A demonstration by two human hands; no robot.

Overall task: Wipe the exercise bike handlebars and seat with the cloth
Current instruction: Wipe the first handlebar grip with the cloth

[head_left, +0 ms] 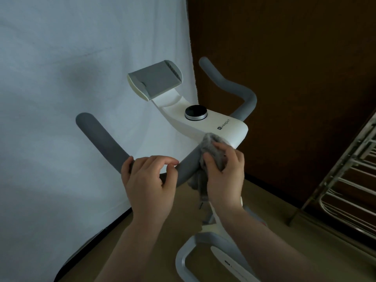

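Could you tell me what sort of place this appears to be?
Probably a room at home rather than a gym: a white exercise bike with grey foam handlebars stands on a tan floor, beside a hung white sheet and a metal folding rack.
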